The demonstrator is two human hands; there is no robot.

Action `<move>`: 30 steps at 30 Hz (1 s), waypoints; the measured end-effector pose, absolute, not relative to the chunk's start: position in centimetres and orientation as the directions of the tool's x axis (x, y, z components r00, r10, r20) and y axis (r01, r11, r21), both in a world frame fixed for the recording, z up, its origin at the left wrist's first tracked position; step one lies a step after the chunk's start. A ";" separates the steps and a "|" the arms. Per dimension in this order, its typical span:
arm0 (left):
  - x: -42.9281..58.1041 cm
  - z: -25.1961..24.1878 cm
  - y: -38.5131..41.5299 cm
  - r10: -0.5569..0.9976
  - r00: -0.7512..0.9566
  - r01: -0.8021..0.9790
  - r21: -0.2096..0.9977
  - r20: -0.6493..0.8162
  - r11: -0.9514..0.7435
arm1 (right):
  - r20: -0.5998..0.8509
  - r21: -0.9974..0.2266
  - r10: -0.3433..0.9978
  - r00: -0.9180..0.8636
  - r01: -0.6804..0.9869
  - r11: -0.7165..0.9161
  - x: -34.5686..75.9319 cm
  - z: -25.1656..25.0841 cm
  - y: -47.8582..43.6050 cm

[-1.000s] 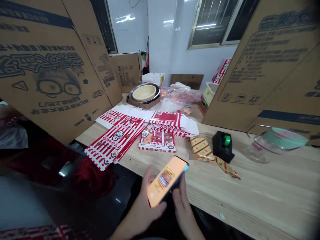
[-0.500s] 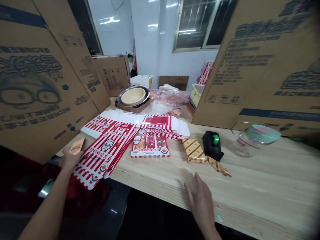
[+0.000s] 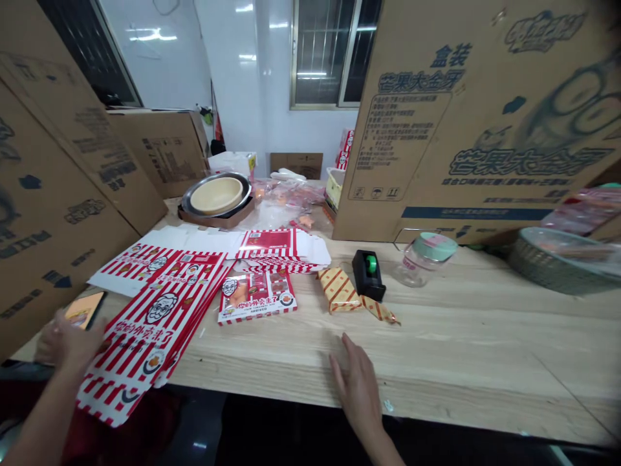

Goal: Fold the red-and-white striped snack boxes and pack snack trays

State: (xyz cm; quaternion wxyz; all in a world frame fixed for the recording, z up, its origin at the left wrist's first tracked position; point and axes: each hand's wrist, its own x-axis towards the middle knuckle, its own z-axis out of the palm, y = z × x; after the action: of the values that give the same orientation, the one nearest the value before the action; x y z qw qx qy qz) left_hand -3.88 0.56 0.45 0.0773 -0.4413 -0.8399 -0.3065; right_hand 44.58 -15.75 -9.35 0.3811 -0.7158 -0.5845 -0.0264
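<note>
Left hand (image 3: pixel 72 346): blurred, finger spread and grip unclear. Phone (image 3: pixel 84 309): lies just beyond it, lower end hidden. Striped cartons (image 3: pixel 154 317): beside that hand. Right hand (image 3: pixel 358 383): empty, fingers loosely spread over tabletop (image 3: pixel 460 349); contact uncertain.

We note phone (image 3: pixel 86 310) no longer between both hands at table's front edge; now far left, beside stack of striped flat cartons (image 3: pixel 160 317), left hand (image 3: pixel 72 340) at it, blurred, grip unclear. Right hand (image 3: pixel 358 382) now off phone, fingers extended at tabletop (image 3: pixel 460 362), near wrapped packet (image 3: pixel 334 288). We find view swung right: green-grey basket (image 3: pixel 557 275), pink plastic packaging (image 3: pixel 582 207) newly visible.
</note>
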 end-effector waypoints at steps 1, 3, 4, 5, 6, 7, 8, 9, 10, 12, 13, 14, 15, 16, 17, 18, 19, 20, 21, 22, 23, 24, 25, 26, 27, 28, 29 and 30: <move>-1.3 0.9 0.1 0.706 -0.591 0.796 0.424 0.390 0.432 | 0.493 -0.513 0.815 0.306 0.858 -0.012 44.6 -9.3 -15.8; 4.7 1.2 -1.2 0.783 -0.363 0.915 0.352 0.505 0.198 | 0.511 -0.503 0.813 0.280 0.864 0.018 44.6 -9.3 -15.8; 8.0 0.8 -2.1 0.768 -0.282 0.936 0.342 0.575 0.088 | 0.520 -0.496 0.811 0.267 0.868 0.033 44.6 -9.3 -15.9; 11.5 0.1 -3.1 0.730 -0.222 0.940 0.341 0.646 -0.015 | 0.530 -0.488 0.808 0.256 0.872 0.045 44.6 -9.2 -15.9; 14.8 -0.9 -4.2 0.724 -0.120 0.938 0.316 0.679 -0.142 | 0.538 -0.481 0.805 0.249 0.875 0.051 44.7 -9.2 -16.0; 18.1 -2.0 -5.3 0.726 0.000 0.923 0.279 0.688 -0.265 | 0.543 -0.477 0.803 0.245 0.877 0.055 44.7 -9.2 -16.1; 21.1 -3.3 -6.4 0.738 0.094 0.901 0.259 0.668 -0.349 | 0.546 -0.475 0.802 0.243 0.878 0.057 44.7 -9.2 -16.2; 23.7 -4.5 -7.4 0.755 0.209 0.875 0.227 0.621 -0.429 | 0.547 -0.476 0.801 0.244 0.877 0.058 44.7 -9.2 -16.3; 25.9 -5.5 -8.2 0.764 0.346 0.831 0.199 0.544 -0.519 | 0.545 -0.483 0.801 0.248 0.874 0.058 44.7 -9.2 -16.4; 28.9 -6.8 -9.4 0.779 0.489 0.789 0.183 0.392 -0.587 | 0.537 -0.509 0.802 0.260 0.858 0.063 44.8 -9.2 -16.6; 29.7 -7.1 -9.7 0.793 0.508 0.790 0.184 0.338 -0.584 | 0.530 -0.524 0.807 0.260 0.849 0.070 44.8 -9.1 -16.7; 30.1 -7.2 -9.8 0.810 0.500 0.803 0.187 0.306 -0.566 | 0.520 -0.536 0.815 0.256 0.840 0.078 44.8 -9.0 -16.7; 30.2 -7.1 -9.8 0.826 0.483 0.817 0.188 0.291 -0.545 | 0.510 -0.546 0.823 0.248 0.833 0.087 44.8 -8.9 -16.8; 30.2 -7.0 -9.7 0.833 0.476 0.824 0.187 0.284 -0.535 | 0.502 -0.551 0.832 0.237 0.829 0.096 44.8 -8.7 -16.8; 30.0 -6.9 -9.6 0.831 0.480 0.824 0.180 0.281 -0.537 | 0.498 -0.550 0.838 0.224 0.828 0.106 44.8 -8.6 -16.8; 29.8 -6.8 -9.5 0.826 0.487 0.823 0.168 0.282 -0.543 | 0.501 -0.545 0.839 0.212 0.831 0.116 44.8 -8.4 -16.8; 29.6 -6.7 -9.4 0.822 0.494 0.822 0.155 0.285 -0.548 | 0.513 -0.536 0.834 0.203 0.835 0.126 44.7 -8.3 -16.8; 29.5 -6.8 -9.4 0.818 0.497 0.822 0.143 0.291 -0.551 | 0.532 -0.524 0.824 0.196 0.840 0.139 44.7 -8.1 -16.8; 29.4 -6.9 -9.4 0.814 0.498 0.823 0.133 0.298 -0.552 | 0.550 -0.514 0.814 0.186 0.844 0.155 44.7 -8.0 -16.8; 29.4 -7.0 -9.4 0.812 0.497 0.825 0.126 0.305 -0.552 | 0.565 -0.508 0.807 0.175 0.844 0.172 44.7 -7.8 -16.9; 29.4 -7.1 -9.4 0.811 0.495 0.826 0.120 0.312 -0.551 | 0.574 -0.507 0.802 0.164 0.841 0.191 44.7 -7.7 -17.0; 29.4 -7.2 -9.4 0.810 0.495 0.827 0.115 0.316 -0.550 | 0.577 -0.511 0.803 0.151 0.833 0.211 44.8 -7.5 -17.1; 29.5 -7.3 -9.4 0.808 0.495 0.827 0.111 0.319 -0.551 | 0.577 -0.522 0.805 0.135 0.820 0.236 44.8 -7.4 -17.3; 29.5 -7.4 -9.4 0.807 0.496 0.827 0.107 0.321 -0.552 | 0.574 -0.542 0.810 0.122 0.798 0.263 44.9 -7.3 -17.5; 29.5 -7.4 -9.4 0.806 0.496 0.827 0.106 0.323 -0.552 | 0.569 -0.568 0.814 0.118 0.772 0.286 44.9 -7.3 -17.6; 29.5 -7.3 -9.4 0.806 0.496 0.827 0.107 0.323 -0.552 | 0.562 -0.595 0.818 0.121 0.746 0.298 44.9 -7.4 -17.7; 29.5 -7.3 -9.4 0.807 0.495 0.827 0.110 0.323 -0.552 | 0.552 -0.625 0.822 0.139 0.721 0.298 45.0 -7.6 -17.8; 29.5 -7.2 -9.4 0.808 0.494 0.827 0.116 0.321 -0.551 | 0.547 -0.656 0.819 0.174 0.696 0.290 45.0 -7.8 -17.7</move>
State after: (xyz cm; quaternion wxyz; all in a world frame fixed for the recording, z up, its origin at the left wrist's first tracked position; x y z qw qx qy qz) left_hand 29.51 -9.36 -7.25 0.0269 -0.8637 -0.4732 -0.1714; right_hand 44.98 -17.72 -7.85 0.4859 -0.5923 -0.6396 0.0631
